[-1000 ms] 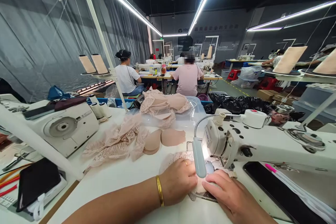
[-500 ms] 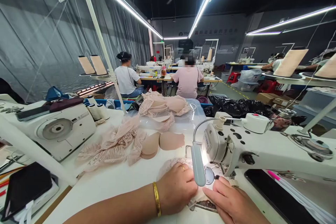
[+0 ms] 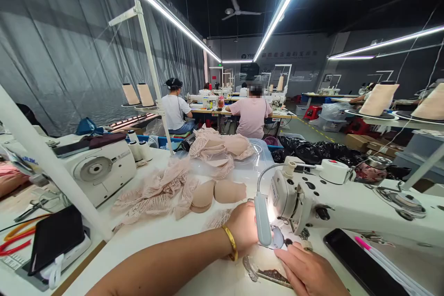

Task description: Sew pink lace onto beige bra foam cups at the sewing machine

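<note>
A: Head view, pls. What's the L hand (image 3: 243, 224) up to?

B: From my remote seat, I see it behind the grey lamp (image 3: 262, 219), gold bangle (image 3: 230, 243) at the wrist. Fingertips mostly hidden, so can't tell if they're pinching anything.

A: And the R hand (image 3: 310, 266)?

B: Palm down nr the needle end of the sewing machine (image 3: 354, 200), fingers reaching fwd. Can't tell from here whether they grip fabric or just press.

A: Where's the lace piece (image 3: 218, 218)?

B: On the white table (image 3: 138, 236), partly hidden by the L hand (I only get its L edge). Beyond it, two beige cups (image 3: 229, 192) side by side, w/ a lace heap (image 3: 152, 194) to their L.

A: Anything else?

B: Black phone (image 3: 362, 261) R of the R hand, pink-tipped pen (image 3: 362, 242) alongside. More cups and lace on a clear plastic box (image 3: 261, 155) farther back; two co-workers (image 3: 251, 118) seated well beyond, backs mostly to me.
</note>
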{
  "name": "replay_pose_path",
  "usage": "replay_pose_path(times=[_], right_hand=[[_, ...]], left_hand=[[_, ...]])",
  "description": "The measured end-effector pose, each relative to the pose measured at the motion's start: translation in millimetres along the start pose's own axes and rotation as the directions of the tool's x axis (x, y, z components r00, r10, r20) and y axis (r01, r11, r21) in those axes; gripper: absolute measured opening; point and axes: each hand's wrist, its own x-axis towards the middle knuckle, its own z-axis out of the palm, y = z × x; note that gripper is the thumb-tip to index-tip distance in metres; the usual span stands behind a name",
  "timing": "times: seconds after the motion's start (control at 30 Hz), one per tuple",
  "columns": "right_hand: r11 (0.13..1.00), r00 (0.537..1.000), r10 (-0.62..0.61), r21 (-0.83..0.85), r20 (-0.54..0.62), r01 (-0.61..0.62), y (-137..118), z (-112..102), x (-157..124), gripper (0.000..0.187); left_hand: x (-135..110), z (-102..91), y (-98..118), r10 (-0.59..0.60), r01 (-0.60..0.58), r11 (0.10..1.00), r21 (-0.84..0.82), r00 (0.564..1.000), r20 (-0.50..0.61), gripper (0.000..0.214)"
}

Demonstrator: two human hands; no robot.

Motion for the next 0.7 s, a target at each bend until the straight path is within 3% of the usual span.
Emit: replay_pose_path(times=[0.1,0.2,0.27,0.33,0.4,0.47,0.53,0.57,0.63,0.7], right_hand=[[1.000,1.000,-0.001,0.004,-0.025,0.001,2,2,-1,0.026],[0.999,0.999,0.049,0.000,-0.015,-0.049,6,2,-6,0.026],[0.989,0.989,0.146,0.033,0.012,-0.146,5,2,-9,0.028],[0.929,0.940,0.336,0.145,0.065,-0.342,0,4,-9,0.030],[0.735,0.812,0.564,0.356,0.153,-0.577,-11,8,-4,0.038],[0.446,0.666,0.699,0.568,0.261,-0.691,-23,12,7,0.048],[0.245,0.587,0.731,0.670,0.347,-0.701,-31,12,19,0.051],[0.202,0.573,0.729,0.681,0.375,-0.704,-33,10,24,0.048],[0.234,0.590,0.704,0.655,0.395,-0.718,-33,4,26,0.039],[0.360,0.652,0.642,0.592,0.403,-0.721,-33,-4,14,0.036]], left_hand=[[8,14.7,-2,-0.138,0.138,0.986,-0.090,0.990,0.013,0.035],[3,16.0,1,-0.184,0.189,0.969,-0.160,0.982,0.047,0.036],[-9,10.5,5,-0.161,0.176,0.965,-0.192,0.983,0.087,0.032],[-24,3.4,11,-0.108,0.137,0.968,-0.210,0.984,0.144,0.026],[-39,-0.6,14,-0.020,0.053,0.979,-0.198,0.986,0.168,0.021],[-48,2.0,15,0.126,-0.104,0.982,-0.161,0.983,0.137,0.015],[-51,10.5,12,0.277,-0.266,0.958,-0.111,0.955,0.105,0.012],[-52,15.4,11,0.342,-0.333,0.938,-0.094,0.932,0.121,0.013],[-52,22.5,8,0.442,-0.434,0.897,-0.086,0.874,0.200,0.017],[-52,21.8,9,0.508,-0.499,0.861,-0.101,0.833,0.220,0.015]])
